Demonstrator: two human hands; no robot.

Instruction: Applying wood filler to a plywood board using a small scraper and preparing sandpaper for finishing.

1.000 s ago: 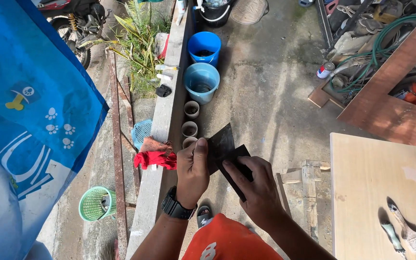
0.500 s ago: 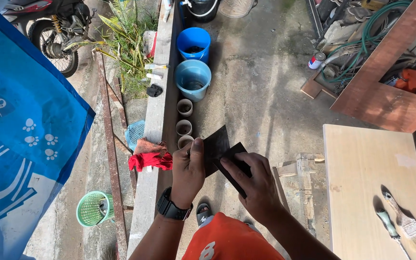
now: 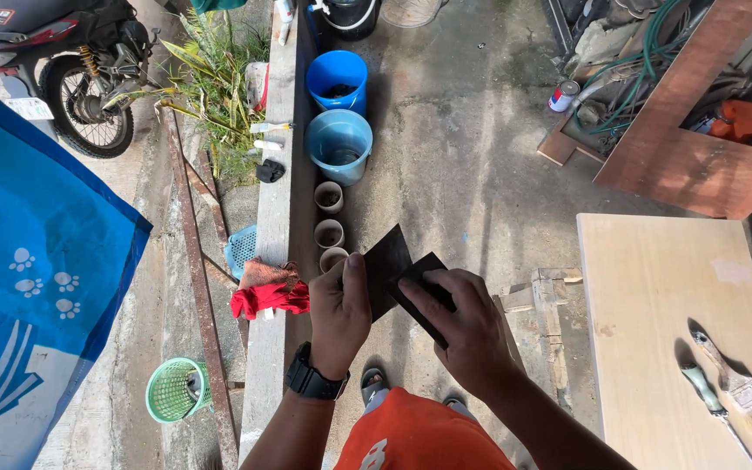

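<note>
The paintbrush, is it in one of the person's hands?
No, the paintbrush lies on the pale wooden board at the right, while the left hand and right hand both hold dark sheets.

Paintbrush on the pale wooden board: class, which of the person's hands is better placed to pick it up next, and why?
Probably the right hand. The paintbrush lies on the wooden board to the person's right, nearer that hand. The left hand sits farther away. Both hands grip dark sandpaper sheets, so one must release first.
</note>
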